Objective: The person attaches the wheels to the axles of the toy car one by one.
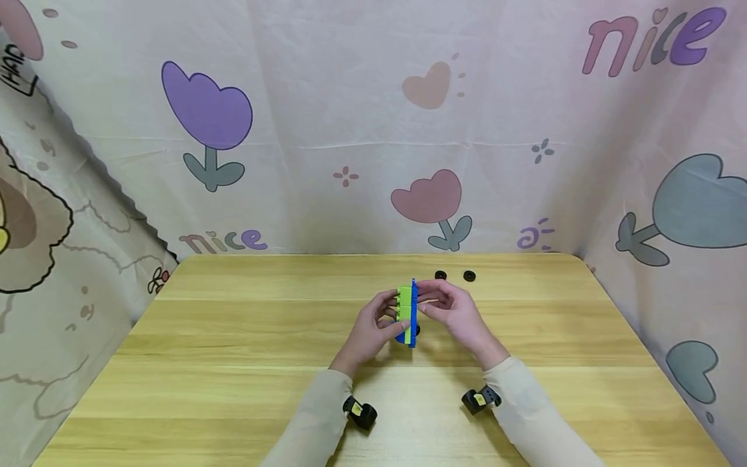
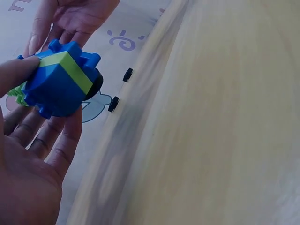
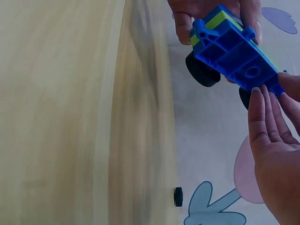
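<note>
— Left grip has the toy vehicle pinched up over the surface, right grip's fingertips touch the blue base, can't tell if they're pinching. Tips?

— imo brace firmly with the left, keep fingers off the mounted wheel, press straight, no twisting. Two loose wheels sit near the back edge, so don't knock em
</note>
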`<state>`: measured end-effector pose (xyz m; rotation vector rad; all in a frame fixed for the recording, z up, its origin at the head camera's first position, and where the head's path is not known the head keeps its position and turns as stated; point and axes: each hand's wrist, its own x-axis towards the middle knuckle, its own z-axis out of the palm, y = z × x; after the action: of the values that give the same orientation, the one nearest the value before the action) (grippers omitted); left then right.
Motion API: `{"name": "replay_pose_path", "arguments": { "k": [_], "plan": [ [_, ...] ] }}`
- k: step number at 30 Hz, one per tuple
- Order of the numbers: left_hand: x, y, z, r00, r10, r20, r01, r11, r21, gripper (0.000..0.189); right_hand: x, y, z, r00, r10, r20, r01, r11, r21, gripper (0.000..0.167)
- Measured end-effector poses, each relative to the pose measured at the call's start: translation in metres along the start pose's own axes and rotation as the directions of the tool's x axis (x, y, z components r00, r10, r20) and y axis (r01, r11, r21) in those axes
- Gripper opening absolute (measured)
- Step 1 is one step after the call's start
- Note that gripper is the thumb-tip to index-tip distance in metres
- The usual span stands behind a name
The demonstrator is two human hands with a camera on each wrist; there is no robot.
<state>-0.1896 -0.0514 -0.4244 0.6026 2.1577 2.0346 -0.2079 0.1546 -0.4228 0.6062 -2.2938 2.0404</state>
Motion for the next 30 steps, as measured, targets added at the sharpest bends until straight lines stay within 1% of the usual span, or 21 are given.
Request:
{"name": "replay_pose_path", "arguments": {
  "k": [4, 7, 12, 14, 16, 18, 22, 23, 25, 30],
  "plan": [
    [0.004, -0.016, -0.001, 1.000, -0.011, -0.015, 0.011, 1.000, -0.013, 0.057, 0.002, 0.001, 0.003, 1.000, -0.003, 0.014, 0.003, 1.000, 0.001, 0.035],
    [0.007, -0.027, -0.001, 0.999, -0.032, -0.024, 0.032, 0.999, -0.015, 0.060, 0.002, 0.001, 0.005, 1.000, 0.003, 0.023, -0.003, 1.000, -0.005, 0.035],
    [0.007, -0.033, -0.001, 0.999, -0.022, -0.036, 0.022, 1.000, -0.009, 0.059, 0.003, 0.001, 0.005, 0.999, 0.014, 0.033, -0.013, 0.999, -0.040, 0.033],
    [0.006, -0.033, -0.002, 0.999, -0.024, -0.042, 0.024, 1.000, 0.002, 0.059, 0.003, 0.001, 0.002, 0.999, 0.028, 0.028, -0.025, 0.996, -0.082, 0.031],
    [0.006, -0.033, -0.002, 0.998, -0.032, -0.050, 0.033, 0.999, 0.015, 0.060, 0.004, 0.001, -0.004, 0.999, 0.041, 0.007, -0.040, 0.988, -0.148, 0.028],
    [0.006, -0.032, -0.003, 0.998, -0.042, -0.056, 0.043, 0.999, 0.025, 0.062, 0.003, -0.008, -0.008, 0.998, 0.060, -0.028, -0.064, 0.972, -0.228, 0.026],
    [0.007, -0.032, -0.005, 0.997, -0.050, -0.066, 0.052, 0.998, 0.025, 0.063, 0.007, -0.005, -0.027, 0.993, 0.092, -0.071, -0.112, 0.921, -0.373, 0.023],
    [0.007, -0.031, -0.005, 0.996, -0.051, -0.069, 0.052, 0.998, 0.020, 0.064, 0.008, -0.004, -0.032, 0.992, 0.100, -0.072, -0.121, 0.906, -0.405, 0.023],
    [0.007, -0.032, -0.006, 0.996, -0.048, -0.073, 0.049, 0.999, 0.011, 0.063, 0.014, 0.009, -0.045, 0.992, 0.107, -0.070, -0.127, 0.877, -0.463, 0.023],
    [0.007, -0.032, -0.009, 0.996, -0.053, -0.077, 0.054, 0.999, 0.005, 0.063, 0.024, 0.017, -0.067, 0.990, 0.132, -0.056, -0.140, 0.802, -0.581, 0.028]
  ]
}}
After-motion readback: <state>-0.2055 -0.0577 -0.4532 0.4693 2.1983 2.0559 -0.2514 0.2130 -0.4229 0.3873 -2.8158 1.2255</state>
